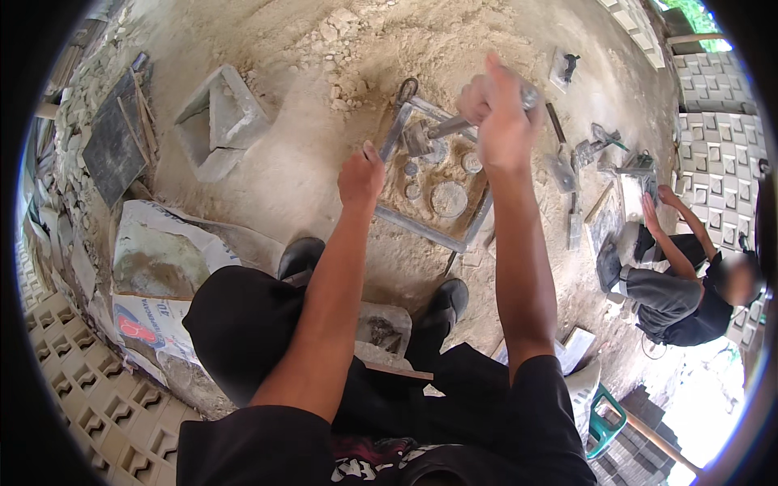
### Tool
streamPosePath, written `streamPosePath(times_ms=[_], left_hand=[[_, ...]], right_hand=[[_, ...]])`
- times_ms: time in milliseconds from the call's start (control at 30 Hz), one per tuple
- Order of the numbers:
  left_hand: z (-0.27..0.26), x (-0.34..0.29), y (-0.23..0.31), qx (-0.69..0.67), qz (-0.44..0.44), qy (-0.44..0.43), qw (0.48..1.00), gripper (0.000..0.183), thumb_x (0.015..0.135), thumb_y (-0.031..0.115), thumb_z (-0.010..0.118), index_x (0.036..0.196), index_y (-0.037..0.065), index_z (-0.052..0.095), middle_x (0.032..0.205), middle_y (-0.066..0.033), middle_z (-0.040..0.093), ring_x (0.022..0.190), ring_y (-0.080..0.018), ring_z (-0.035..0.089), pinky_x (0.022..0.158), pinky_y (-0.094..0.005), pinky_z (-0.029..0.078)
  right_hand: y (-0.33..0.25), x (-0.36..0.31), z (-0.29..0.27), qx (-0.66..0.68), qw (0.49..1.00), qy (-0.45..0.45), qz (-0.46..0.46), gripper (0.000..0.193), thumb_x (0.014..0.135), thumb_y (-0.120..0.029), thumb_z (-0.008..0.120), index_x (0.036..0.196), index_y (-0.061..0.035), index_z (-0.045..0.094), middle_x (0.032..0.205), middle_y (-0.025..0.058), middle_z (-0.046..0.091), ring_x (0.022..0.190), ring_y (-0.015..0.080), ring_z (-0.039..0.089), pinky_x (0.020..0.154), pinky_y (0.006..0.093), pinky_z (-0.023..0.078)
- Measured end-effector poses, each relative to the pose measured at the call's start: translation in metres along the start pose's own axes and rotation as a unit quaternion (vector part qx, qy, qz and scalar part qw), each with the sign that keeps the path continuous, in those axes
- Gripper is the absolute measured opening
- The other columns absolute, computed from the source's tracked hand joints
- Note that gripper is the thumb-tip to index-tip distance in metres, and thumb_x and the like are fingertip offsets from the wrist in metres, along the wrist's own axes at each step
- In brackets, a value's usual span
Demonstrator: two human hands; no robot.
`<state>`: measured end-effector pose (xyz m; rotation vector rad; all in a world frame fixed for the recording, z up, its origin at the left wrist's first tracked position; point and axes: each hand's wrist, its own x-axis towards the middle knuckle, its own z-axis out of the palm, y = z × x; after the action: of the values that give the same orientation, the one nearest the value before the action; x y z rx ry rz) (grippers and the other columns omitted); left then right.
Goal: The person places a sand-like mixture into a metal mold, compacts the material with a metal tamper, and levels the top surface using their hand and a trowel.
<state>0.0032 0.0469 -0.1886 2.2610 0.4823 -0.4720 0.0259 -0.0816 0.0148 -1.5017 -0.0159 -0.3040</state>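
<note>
1. Underfoot, one sandy floor [308, 162] carries one square metal mould frame [421, 231], just ahead of two black shoes.
2. Left hand [361, 180] grips the frame's near-left edge.
3. Right hand [498, 121] — fist closed round one metal tool [450, 125] — is raised above the frame.
4. Inside the frame: about five round grey discs [448, 198].

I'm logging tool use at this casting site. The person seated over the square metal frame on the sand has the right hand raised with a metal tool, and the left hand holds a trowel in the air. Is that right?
Not quite. The left hand holds no trowel in the air; it rests down on the near-left edge of the square metal frame. The rest stands: the right hand is raised, gripping a metal tool above the frame on the sand. The head view shows this.
</note>
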Motion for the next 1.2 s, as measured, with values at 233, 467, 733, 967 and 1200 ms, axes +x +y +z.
streamPosePath(times_ms=[233,467,733,967,1200], left_hand=[[0.008,0.008,-0.006,0.018,0.002,-0.003,1.000,0.058,0.099,0.043,0.030,0.101,0.001,0.069,0.100,-0.0263,0.067,0.097,-0.0454,0.063,0.088,-0.0520,0.048],[0.006,0.004,-0.004,0.022,0.001,0.005,1.000,0.057,0.099,0.043,0.030,0.102,0.001,0.069,0.100,-0.0268,0.067,0.097,-0.0447,0.063,0.088,-0.0517,0.048],[0.008,0.007,-0.007,0.010,0.014,0.012,1.000,0.058,0.098,0.044,0.031,0.101,0.000,0.068,0.100,-0.0268,0.067,0.097,-0.0450,0.063,0.088,-0.0516,0.048],[0.007,0.005,-0.007,0.005,0.017,0.025,1.000,0.056,0.097,0.045,0.035,0.102,0.000,0.068,0.099,-0.0270,0.067,0.096,-0.0447,0.064,0.087,-0.0514,0.049],[0.004,0.002,-0.002,0.015,-0.004,0.010,1.000,0.057,0.097,0.046,0.035,0.102,0.001,0.069,0.100,-0.0277,0.067,0.098,-0.0451,0.063,0.088,-0.0509,0.049]], right_hand=[[0.002,-0.017,-0.019,0.009,0.998,-0.055,-0.005,0.044,0.096,-0.013,0.049,0.053,-0.0083,0.039,0.052,-0.0026,0.041,0.048,0.0060,0.032,0.044,0.0264,0.020],[-0.001,-0.053,-0.026,0.053,0.996,0.063,-0.021,0.044,0.098,-0.012,0.047,0.055,-0.0078,0.038,0.049,-0.0011,0.039,0.045,0.0060,0.030,0.043,0.0257,0.022],[-0.029,-0.074,-0.020,-0.019,0.977,0.191,-0.098,0.048,0.105,-0.034,0.041,0.064,-0.0091,0.040,0.052,-0.0020,0.037,0.047,0.0052,0.032,0.045,0.0237,0.025],[-0.024,-0.081,-0.010,-0.078,0.945,0.306,-0.078,0.049,0.104,-0.044,0.039,0.070,-0.0088,0.043,0.059,-0.0026,0.041,0.053,0.0052,0.037,0.049,0.0226,0.029],[0.003,-0.088,-0.005,-0.123,0.965,0.194,-0.124,0.048,0.104,-0.040,0.041,0.069,-0.0073,0.047,0.061,-0.0009,0.050,0.052,0.0066,0.041,0.048,0.0233,0.033]])
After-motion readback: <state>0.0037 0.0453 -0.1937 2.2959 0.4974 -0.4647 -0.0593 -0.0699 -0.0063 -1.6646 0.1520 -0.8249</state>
